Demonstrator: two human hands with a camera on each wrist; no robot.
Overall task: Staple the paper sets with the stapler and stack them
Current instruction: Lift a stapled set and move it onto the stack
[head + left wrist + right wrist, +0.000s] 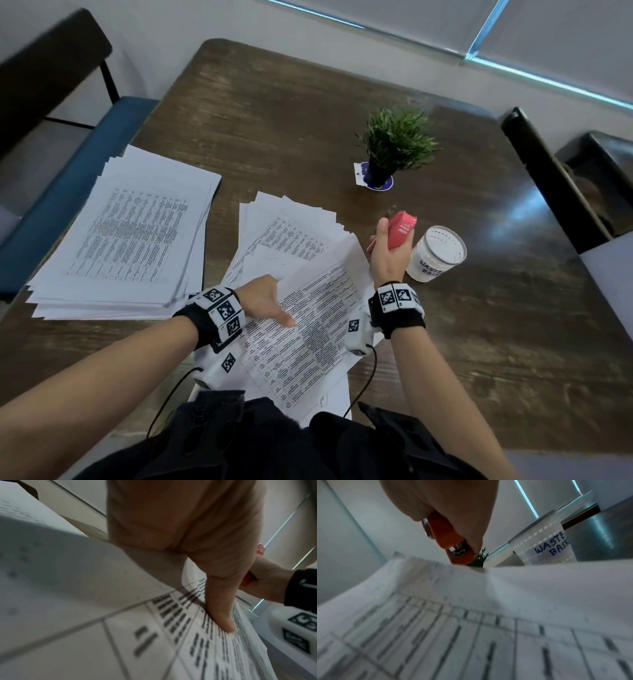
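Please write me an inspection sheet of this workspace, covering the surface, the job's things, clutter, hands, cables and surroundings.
Surface: dark wooden table, worn grain.
Job's things: red stapler at the far corner of the paper set; loose sheets behind it; paper stack at left.
Clutter: potted plant; white cup marked as a waste basket.
Hands: left hand holds the paper set, thumb on top; right hand grips the stapler.
Cables: black wires run from the wrist units.
Surroundings: blue bench, black chair, window blinds.
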